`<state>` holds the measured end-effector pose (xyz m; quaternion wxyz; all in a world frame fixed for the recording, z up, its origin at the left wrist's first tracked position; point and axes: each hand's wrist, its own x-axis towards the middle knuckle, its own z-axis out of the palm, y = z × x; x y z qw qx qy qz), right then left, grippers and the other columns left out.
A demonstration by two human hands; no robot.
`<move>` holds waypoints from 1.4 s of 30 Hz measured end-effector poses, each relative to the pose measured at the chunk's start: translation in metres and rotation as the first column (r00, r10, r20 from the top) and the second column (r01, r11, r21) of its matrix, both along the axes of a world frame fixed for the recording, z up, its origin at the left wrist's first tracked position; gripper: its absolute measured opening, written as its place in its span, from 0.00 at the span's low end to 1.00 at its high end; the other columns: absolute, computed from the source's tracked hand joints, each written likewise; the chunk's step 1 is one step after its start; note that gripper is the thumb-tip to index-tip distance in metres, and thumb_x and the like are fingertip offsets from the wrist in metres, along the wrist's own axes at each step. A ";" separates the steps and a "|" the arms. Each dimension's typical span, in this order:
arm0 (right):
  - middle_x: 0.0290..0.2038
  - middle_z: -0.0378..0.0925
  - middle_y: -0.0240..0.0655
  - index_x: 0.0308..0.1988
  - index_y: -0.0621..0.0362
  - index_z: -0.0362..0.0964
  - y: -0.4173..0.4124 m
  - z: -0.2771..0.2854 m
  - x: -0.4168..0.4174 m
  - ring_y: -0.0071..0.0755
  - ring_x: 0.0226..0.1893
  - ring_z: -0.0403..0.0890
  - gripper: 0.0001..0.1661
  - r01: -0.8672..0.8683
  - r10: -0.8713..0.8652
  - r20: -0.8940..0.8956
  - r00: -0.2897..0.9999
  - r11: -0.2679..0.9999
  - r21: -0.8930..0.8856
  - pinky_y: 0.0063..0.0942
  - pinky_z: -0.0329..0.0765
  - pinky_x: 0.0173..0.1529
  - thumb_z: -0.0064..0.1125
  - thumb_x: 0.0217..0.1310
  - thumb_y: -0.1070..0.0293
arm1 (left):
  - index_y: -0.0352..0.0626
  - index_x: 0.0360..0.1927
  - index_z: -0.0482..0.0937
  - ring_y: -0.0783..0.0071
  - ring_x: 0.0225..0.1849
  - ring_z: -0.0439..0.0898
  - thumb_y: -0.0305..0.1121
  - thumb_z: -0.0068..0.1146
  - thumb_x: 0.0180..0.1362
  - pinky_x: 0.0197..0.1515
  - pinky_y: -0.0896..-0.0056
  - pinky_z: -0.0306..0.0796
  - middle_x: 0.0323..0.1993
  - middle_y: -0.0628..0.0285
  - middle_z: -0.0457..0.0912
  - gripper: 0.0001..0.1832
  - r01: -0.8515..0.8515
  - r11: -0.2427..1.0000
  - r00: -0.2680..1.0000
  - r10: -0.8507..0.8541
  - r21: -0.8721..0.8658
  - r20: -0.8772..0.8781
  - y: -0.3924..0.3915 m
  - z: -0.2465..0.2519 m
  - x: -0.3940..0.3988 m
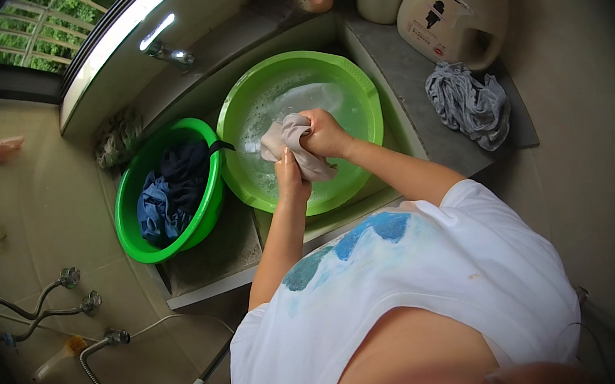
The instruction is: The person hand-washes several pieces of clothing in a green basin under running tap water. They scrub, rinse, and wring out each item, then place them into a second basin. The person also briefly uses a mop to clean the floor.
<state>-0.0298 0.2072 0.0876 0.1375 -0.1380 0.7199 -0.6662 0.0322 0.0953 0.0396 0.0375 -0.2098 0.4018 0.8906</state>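
A wet, pale beige cloth [312, 159] is bunched between my two hands, above a light green plastic basin [372, 119]. My left hand [291, 176] grips its lower left side, thumb pointing up along the fabric. On the upper right, my right hand [326, 133] is closed around another fold. Cloudy, sudsy water [267, 104] fills the basin, and a whitish submerged piece [310, 98] shows near its far side. Whether that piece is cloth cannot be made out. My fingertips are partly hidden in the folds.
Left of the basin, a bright green tub [129, 233] holds dark and blue clothes [161, 205]. A faucet [172, 52] stands behind. On the right ledge are a large detergent jug [452, 9] and a crumpled grey cloth [470, 103]. Hoses with valves [89, 305] line the left wall.
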 end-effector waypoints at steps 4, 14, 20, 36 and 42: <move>0.28 0.77 0.29 0.32 0.64 0.74 0.053 0.020 -0.005 0.18 0.30 0.74 0.07 0.121 -0.127 -0.008 0.992 0.957 -0.262 0.21 0.73 0.35 0.55 0.48 0.74 | 0.41 0.60 0.58 0.65 0.57 0.66 0.47 0.49 0.59 0.56 0.56 0.63 0.56 0.57 0.66 0.30 0.320 0.945 0.947 -0.317 0.072 -0.056 0.011 0.048 -0.003; 0.43 0.74 0.42 0.46 0.68 0.67 0.304 0.108 0.034 0.37 0.42 0.77 0.19 0.546 -0.665 -0.043 0.746 0.647 -0.533 0.35 0.75 0.47 0.49 0.57 0.66 | 0.40 0.57 0.61 0.68 0.50 0.72 0.42 0.54 0.56 0.50 0.66 0.67 0.51 0.57 0.71 0.29 0.753 0.488 0.511 -0.856 -0.440 -0.074 0.115 0.115 -0.043; 0.46 0.73 0.46 0.43 0.68 0.69 0.311 0.081 0.041 0.41 0.53 0.70 0.18 0.610 -0.185 -0.585 0.790 0.343 0.715 0.30 0.66 0.56 0.53 0.49 0.74 | 0.44 0.61 0.55 0.69 0.44 0.75 0.39 0.59 0.53 0.44 0.69 0.70 0.50 0.50 0.69 0.35 0.608 0.446 0.572 -0.820 -0.657 -0.027 0.153 0.068 -0.032; 0.31 0.75 0.48 0.32 0.62 0.74 0.305 0.053 0.002 0.54 0.33 0.74 0.11 0.780 -0.320 -0.712 0.625 0.294 0.553 0.37 0.72 0.39 0.54 0.42 0.74 | 0.39 0.51 0.69 0.76 0.39 0.76 0.39 0.54 0.57 0.40 0.74 0.70 0.40 0.60 0.77 0.22 0.699 0.396 0.497 -0.868 -0.595 0.005 0.142 0.039 -0.028; 0.40 0.76 0.35 0.45 0.64 0.70 0.333 0.112 0.005 0.28 0.41 0.75 0.24 0.198 -0.226 -0.023 0.974 0.791 0.579 0.26 0.72 0.45 0.58 0.42 0.74 | 0.39 0.47 0.72 0.78 0.37 0.76 0.39 0.53 0.57 0.37 0.76 0.69 0.38 0.63 0.79 0.18 0.722 0.419 0.545 -0.834 -0.551 0.080 0.099 0.029 -0.021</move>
